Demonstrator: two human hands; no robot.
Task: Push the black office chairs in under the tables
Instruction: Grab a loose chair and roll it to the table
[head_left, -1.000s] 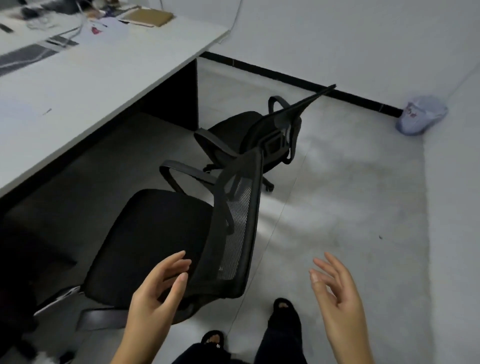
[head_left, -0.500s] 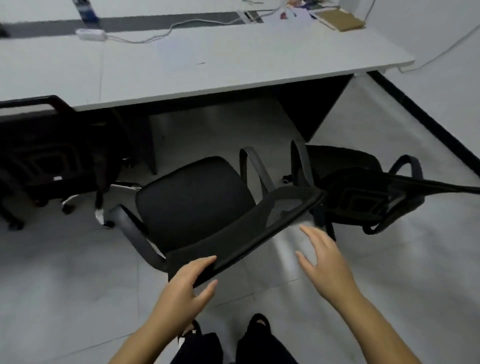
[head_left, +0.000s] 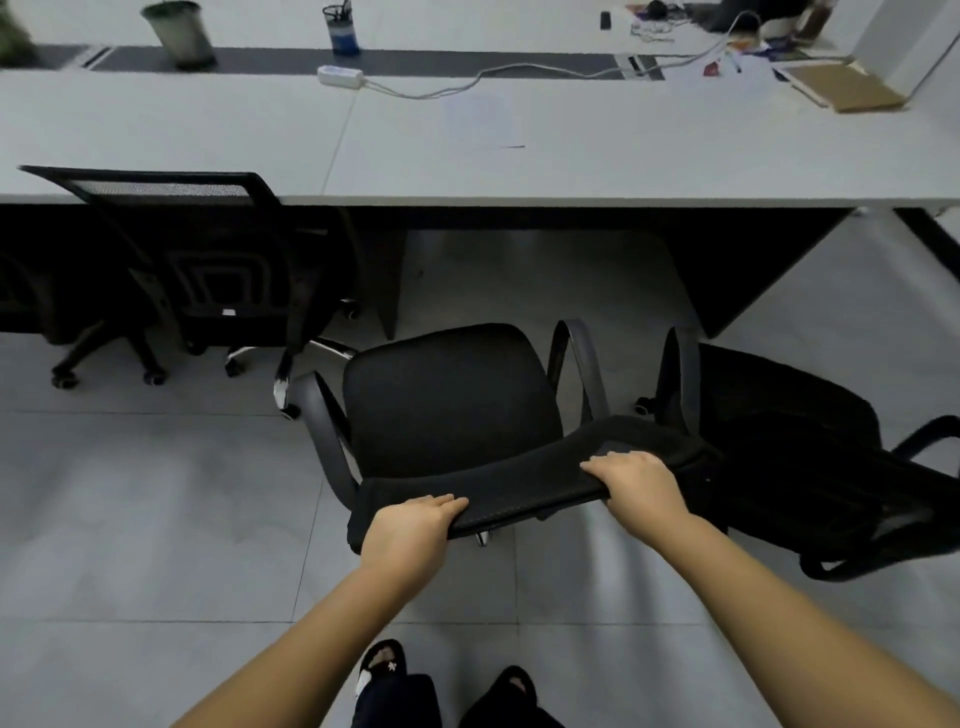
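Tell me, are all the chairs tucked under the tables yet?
Not yet. One looks done: the left chair sits partly under the table. One is in hand: the left hand and right hand both grip the backrest top of the middle chair, whose seat faces the open gap under the table. One is left: the right chair stands out on the floor, untouched.

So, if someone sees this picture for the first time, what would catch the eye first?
Probably the two hands, left hand and right hand, gripping the top of the backrest of the middle black chair, which faces the long white table. A second chair stands close on the right; a third is already tucked under the table at left.
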